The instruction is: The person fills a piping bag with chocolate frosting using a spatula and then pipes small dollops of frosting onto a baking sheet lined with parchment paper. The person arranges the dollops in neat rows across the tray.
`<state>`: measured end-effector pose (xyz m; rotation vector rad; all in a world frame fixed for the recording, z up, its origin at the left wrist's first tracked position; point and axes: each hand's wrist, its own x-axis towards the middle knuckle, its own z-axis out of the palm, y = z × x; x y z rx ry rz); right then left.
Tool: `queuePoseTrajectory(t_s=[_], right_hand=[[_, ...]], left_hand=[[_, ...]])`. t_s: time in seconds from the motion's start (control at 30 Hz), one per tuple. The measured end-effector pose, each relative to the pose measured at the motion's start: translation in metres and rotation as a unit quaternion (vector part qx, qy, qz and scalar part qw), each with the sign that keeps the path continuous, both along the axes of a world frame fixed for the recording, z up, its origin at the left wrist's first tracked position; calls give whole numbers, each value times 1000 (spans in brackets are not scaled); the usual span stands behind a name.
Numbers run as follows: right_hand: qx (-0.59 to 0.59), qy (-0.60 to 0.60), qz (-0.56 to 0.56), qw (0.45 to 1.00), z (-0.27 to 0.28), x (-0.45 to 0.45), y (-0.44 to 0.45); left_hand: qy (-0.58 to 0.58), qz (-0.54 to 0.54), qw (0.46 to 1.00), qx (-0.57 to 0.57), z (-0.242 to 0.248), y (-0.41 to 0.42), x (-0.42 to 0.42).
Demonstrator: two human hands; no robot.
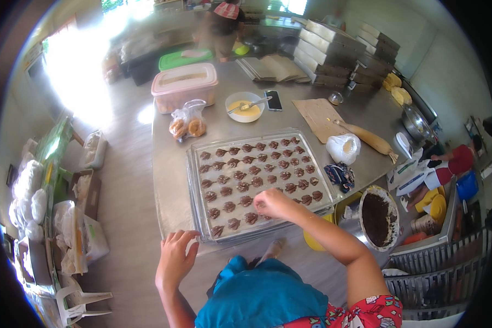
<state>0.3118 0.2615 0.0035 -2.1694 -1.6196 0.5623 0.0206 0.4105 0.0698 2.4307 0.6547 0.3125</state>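
A metal baking tray [238,233] lies on the steel table, lined and covered with rows of piped chocolate dough mounds [256,181]. Pale bits show on many of the mounds. My right hand [272,203] hangs over the lower middle of the tray with its fingertips bunched downward; whether something is between them is hidden. At the tray's lower left corner, my left hand [179,250] is beside the rim with thumb and fingers apart, holding nothing visible. To the right of the tray sit a clear plastic bag [343,149] and a dark patterned cloth [339,176].
Behind the tray are bagged baked rings [187,127], a lidded pink tub [184,88], a bowl of yellow liquid with a brush [244,107], and a phone [274,101]. A filled piping bag [367,138] lies right. A chocolate-filled tub [379,218] stands near my right arm. Two other people are farther off.
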Motion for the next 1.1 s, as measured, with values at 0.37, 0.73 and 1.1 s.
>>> queuePoseTrajectory(t_s=[0.37,0.73,1.1], right_hand=[[17,-38,-198,979,0,79,-98],[35,-21,-306,951,-4,134,-150],[161,172,-503,831,4,317,-229]], left_hand=[[-5,-63,998,-6,4,-12,43],[14,-76,997,-4,5,-21,69],[22,-38,999,21,8,-51,112]])
